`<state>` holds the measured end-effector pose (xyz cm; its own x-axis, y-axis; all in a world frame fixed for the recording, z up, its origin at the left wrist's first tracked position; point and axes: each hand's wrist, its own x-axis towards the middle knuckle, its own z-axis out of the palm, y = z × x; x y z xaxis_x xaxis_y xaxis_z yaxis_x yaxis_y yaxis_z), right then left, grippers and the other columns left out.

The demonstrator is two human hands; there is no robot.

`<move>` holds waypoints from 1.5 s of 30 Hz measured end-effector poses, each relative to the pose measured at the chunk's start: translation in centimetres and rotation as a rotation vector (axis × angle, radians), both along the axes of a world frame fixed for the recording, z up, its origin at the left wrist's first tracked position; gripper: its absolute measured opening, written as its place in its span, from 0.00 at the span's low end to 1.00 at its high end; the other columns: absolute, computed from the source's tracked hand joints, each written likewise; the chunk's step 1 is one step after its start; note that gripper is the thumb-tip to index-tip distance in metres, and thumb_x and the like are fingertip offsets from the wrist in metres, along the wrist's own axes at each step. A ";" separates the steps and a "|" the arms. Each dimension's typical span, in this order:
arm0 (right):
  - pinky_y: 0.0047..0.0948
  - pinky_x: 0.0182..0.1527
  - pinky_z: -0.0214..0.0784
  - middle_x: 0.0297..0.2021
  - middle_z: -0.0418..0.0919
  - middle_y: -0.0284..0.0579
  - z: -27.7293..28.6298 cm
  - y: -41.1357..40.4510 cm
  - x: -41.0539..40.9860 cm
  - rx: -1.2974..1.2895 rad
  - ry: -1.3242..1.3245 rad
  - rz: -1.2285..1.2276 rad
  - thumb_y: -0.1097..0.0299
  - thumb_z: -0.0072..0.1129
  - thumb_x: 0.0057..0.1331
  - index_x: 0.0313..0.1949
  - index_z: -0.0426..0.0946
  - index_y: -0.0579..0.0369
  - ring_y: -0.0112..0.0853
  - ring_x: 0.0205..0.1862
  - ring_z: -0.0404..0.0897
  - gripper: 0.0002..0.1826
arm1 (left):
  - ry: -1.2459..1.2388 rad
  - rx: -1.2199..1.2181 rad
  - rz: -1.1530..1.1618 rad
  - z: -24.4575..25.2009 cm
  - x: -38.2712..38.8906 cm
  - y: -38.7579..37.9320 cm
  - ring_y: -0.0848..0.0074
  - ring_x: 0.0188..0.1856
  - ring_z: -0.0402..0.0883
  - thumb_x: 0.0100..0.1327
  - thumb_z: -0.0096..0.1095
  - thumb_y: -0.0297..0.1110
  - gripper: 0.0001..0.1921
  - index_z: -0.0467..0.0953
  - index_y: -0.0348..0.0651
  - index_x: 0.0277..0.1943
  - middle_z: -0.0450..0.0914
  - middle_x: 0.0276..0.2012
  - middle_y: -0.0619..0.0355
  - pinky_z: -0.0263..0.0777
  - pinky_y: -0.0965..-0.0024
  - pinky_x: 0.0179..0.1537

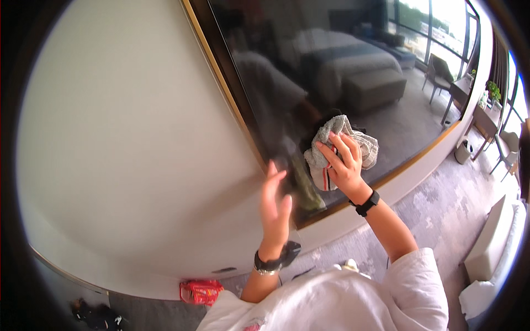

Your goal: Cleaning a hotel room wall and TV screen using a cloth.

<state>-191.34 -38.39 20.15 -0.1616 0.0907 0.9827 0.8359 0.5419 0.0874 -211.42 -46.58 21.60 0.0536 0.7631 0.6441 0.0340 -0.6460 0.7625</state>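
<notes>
My right hand point(345, 163) presses a bunched grey and striped cloth point(327, 134) against the glossy dark screen point(285, 103) on the wall, near its lower edge. The fingers are spread over the cloth, and a dark band is on that wrist. My left hand point(275, 207), slightly blurred, is raised near the screen's lower left corner with its fingers apart and nothing in it. A black band and a metal bracelet are on the left wrist. The screen mirrors a bed, a bench, a chair and windows.
A gold-coloured frame point(225, 85) borders the screen on the pale wall point(124, 124). A red bag point(201, 291) lies on the floor below. A waste bin point(463, 152), a desk point(485, 120) and a chair point(507, 145) stand at the right, above a pale upholstered piece of furniture point(486, 240).
</notes>
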 end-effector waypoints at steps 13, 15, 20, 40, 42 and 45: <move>0.43 0.54 0.65 0.52 0.69 0.40 -18.1 -2.7 -0.4 -0.420 0.037 0.060 0.75 0.62 0.46 0.49 0.80 0.43 0.41 0.50 0.71 0.26 | 0.047 0.035 -0.021 -0.1 -0.4 0.2 0.54 0.76 0.50 0.71 0.51 0.42 0.25 0.65 0.34 0.64 0.49 0.75 0.37 0.44 0.52 0.74; 0.43 0.53 0.65 0.52 0.70 0.40 -20.1 -3.6 -0.3 -0.470 0.041 0.054 0.74 0.62 0.48 0.48 0.80 0.42 0.41 0.49 0.71 0.25 | 0.055 0.046 -0.016 -0.1 -0.2 0.2 0.53 0.76 0.49 0.71 0.51 0.41 0.24 0.66 0.34 0.63 0.48 0.75 0.37 0.43 0.52 0.74; 0.43 0.53 0.66 0.52 0.70 0.40 -24.3 -4.5 -0.3 -0.657 0.028 0.084 0.73 0.62 0.50 0.48 0.79 0.43 0.42 0.49 0.71 0.23 | 0.008 0.018 -0.054 -0.5 -0.4 0.1 0.56 0.78 0.45 0.71 0.51 0.35 0.21 0.69 0.33 0.62 0.48 0.75 0.38 0.39 0.53 0.74; 0.42 0.57 0.69 0.51 0.74 0.49 -14.6 -7.4 1.9 -0.561 0.442 0.295 0.91 0.50 0.41 0.46 0.84 0.47 0.47 0.54 0.73 0.33 | 0.053 -0.011 -0.038 -1.9 -0.6 -0.6 0.57 0.77 0.46 0.72 0.54 0.44 0.31 0.56 0.37 0.70 0.43 0.76 0.42 0.37 0.53 0.75; 0.42 0.55 0.70 0.52 0.74 0.50 -7.5 -6.6 3.1 -0.368 0.390 0.341 0.91 0.51 0.40 0.45 0.84 0.50 0.47 0.54 0.74 0.32 | 0.009 0.005 -0.009 -1.6 0.3 -0.9 0.56 0.77 0.45 0.70 0.56 0.37 0.29 0.59 0.35 0.69 0.44 0.76 0.38 0.39 0.56 0.74; 0.43 0.53 0.71 0.53 0.75 0.51 4.3 -5.2 4.4 0.011 0.142 0.375 0.86 0.56 0.43 0.45 0.84 0.53 0.48 0.52 0.77 0.27 | 0.115 0.034 0.072 -2.2 1.1 -0.8 0.58 0.78 0.38 0.71 0.54 0.38 0.31 0.54 0.37 0.71 0.39 0.77 0.41 0.32 0.54 0.75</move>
<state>-186.93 -43.62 24.43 -0.0435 0.0408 0.9982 0.5846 0.8113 -0.0076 -210.31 -47.39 19.40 0.0742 0.7456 0.6623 0.1674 -0.6640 0.7288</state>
